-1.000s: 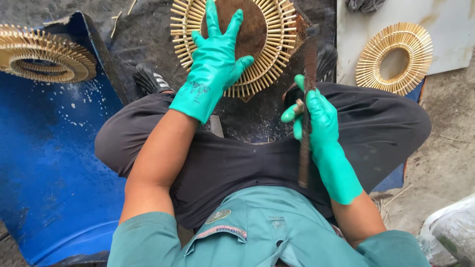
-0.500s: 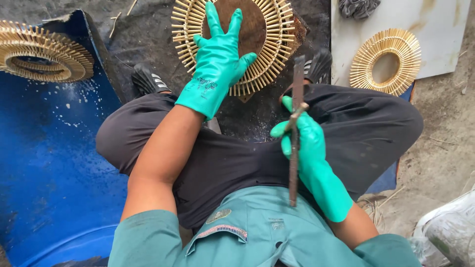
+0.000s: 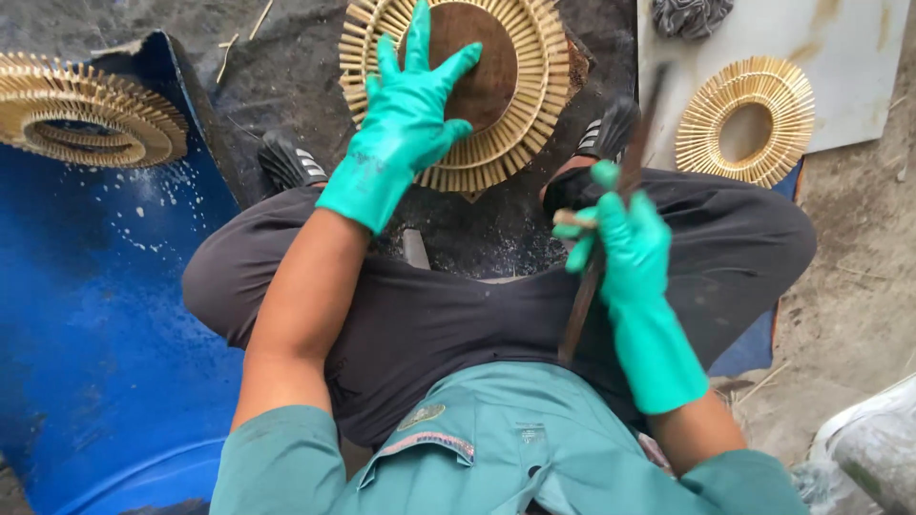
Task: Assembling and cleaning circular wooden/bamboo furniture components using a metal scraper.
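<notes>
A round sunburst frame of bamboo sticks with a brown wooden disc in its middle lies on the dark ground in front of me. My left hand, in a green rubber glove, presses flat on it with fingers spread. My right hand, also gloved green, grips a long dark knife-like tool that slants up over my right thigh, together with a short bamboo piece. I sit with knees apart in black trousers.
A blue plastic drum half lies at the left with a finished bamboo ring on its edge. Another ring rests on a white board at the upper right. A grey rag and a white sack are nearby.
My right hand has lifted the tool up and to the right, away from my lap. My left hand stays pressed on the frame.
</notes>
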